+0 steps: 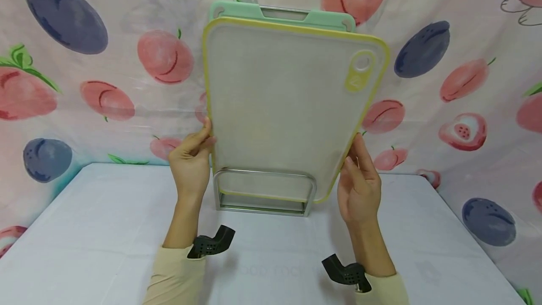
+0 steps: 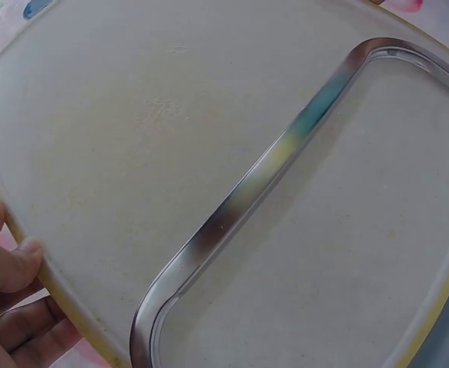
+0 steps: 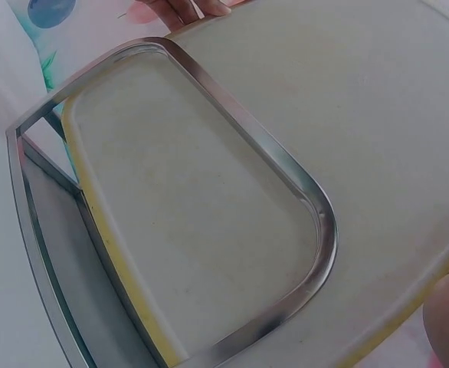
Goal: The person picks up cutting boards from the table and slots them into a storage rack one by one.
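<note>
A whitish cutting board [image 1: 283, 102] with a yellow rim stands upright behind the front bar of a metal rack [image 1: 267, 171], slightly tilted in the head view. My left hand [image 1: 190, 166] pinches its left edge, with the thumb on the front face in the left wrist view. At the right edge, my right hand [image 1: 362, 187] holds the board between thumb and fingers. The board's lower right corner juts out past the rack's side. Behind it a mint-green board [image 1: 241, 11] with a handle slot shows only at its top. In the right wrist view, the lower yellow rim [image 3: 125, 268] sits within the rack frame.
The rack stands on a white-covered table [image 1: 262, 258]. Behind it hangs a fruit-print cloth [image 1: 123, 65] that also lines both sides. A black wrist mount [image 1: 211, 241] sits on the left forearm, another black mount [image 1: 347, 272] on the right.
</note>
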Tool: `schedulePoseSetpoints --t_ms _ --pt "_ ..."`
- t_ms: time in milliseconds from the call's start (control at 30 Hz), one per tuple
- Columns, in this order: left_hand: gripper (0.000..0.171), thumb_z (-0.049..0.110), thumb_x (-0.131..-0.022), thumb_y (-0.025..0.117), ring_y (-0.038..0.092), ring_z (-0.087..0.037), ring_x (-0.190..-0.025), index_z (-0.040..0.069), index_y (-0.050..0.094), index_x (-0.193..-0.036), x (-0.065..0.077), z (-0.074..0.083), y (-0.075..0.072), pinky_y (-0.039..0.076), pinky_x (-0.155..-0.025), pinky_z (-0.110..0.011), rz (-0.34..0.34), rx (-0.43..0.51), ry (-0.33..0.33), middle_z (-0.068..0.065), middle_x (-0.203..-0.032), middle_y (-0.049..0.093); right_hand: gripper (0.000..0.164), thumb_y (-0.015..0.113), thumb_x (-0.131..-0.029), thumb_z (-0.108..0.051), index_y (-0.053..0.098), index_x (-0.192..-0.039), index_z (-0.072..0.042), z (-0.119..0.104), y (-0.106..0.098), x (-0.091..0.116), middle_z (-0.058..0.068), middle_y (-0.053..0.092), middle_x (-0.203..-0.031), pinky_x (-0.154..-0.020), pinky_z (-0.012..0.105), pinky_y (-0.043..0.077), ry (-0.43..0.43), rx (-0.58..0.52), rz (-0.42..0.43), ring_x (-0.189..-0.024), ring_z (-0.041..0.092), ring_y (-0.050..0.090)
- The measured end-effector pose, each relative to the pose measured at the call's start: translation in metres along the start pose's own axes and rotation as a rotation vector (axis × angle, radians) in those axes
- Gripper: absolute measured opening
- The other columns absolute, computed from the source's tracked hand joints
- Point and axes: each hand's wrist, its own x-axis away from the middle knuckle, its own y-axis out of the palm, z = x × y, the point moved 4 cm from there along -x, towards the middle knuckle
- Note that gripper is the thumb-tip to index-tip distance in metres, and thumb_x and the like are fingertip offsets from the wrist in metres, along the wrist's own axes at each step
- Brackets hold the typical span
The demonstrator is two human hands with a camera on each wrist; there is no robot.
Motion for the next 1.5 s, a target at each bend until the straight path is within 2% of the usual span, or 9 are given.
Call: schedulePoseSetpoints --t_ms 233,500,967,1233,1500 --pt "0.037 -0.025 -0.077 0.062 0.062 -0.013 -0.08 -0.003 0.067 -0.107 -0.002 0.0 -0.005 0.053 -0.079 -0.026 0.019 0.001 0.01 -0.004 -0.096 0.071 0.048 0.031 -0.097 0.015 0.043 -0.141 0.0 0.001 0.003 0.0 0.016 0.05 -0.134 -0.107 0.035 0.029 0.011 -0.012 -0.058 -0.127 0.028 0.039" --pt "0.036 -0.022 -0.078 0.064 0.063 -0.012 -0.08 0.0 0.068 -0.107 -0.004 0.002 -0.012 0.053 -0.079 -0.025 0.041 -0.02 0.003 0.0 -0.092 0.071 0.049 0.031 -0.097 0.015 0.041 -0.142 0.0 0.005 0.007 0.001 0.014 0.049 -0.136 -0.109 0.034 0.028 0.036 0.005 -0.077 -0.128 0.026 0.037" --pt "0.037 -0.023 -0.077 0.064 0.063 -0.012 -0.083 -0.001 0.068 -0.106 -0.005 0.002 -0.015 0.052 -0.079 -0.023 0.055 0.009 0.011 -0.003 -0.097 0.071 0.053 0.03 -0.096 0.017 0.034 -0.145 -0.002 0.008 0.01 0.004 0.014 0.042 -0.14 -0.107 0.032 0.03 0.073 0.039 -0.113 -0.128 0.026 0.035" --pt "0.038 -0.02 -0.079 0.064 0.062 -0.012 -0.083 0.004 0.069 -0.108 -0.004 0.002 -0.017 0.052 -0.08 -0.024 0.06 -0.04 -0.027 0.0 -0.095 0.071 0.055 0.03 -0.096 0.018 0.033 -0.146 -0.003 0.007 0.011 0.006 0.013 0.042 -0.14 -0.108 0.033 0.028 0.084 0.072 -0.115 -0.128 0.027 0.035" --pt "0.037 -0.019 -0.079 0.066 0.065 -0.009 -0.084 0.004 0.069 -0.108 -0.006 0.001 -0.019 0.053 -0.078 -0.023 0.048 -0.066 -0.074 -0.001 -0.103 0.071 0.053 0.029 -0.096 0.018 0.031 -0.146 -0.001 0.005 0.012 0.006 0.014 0.043 -0.142 -0.11 0.034 0.025 0.072 0.08 -0.123 -0.13 0.028 0.034"
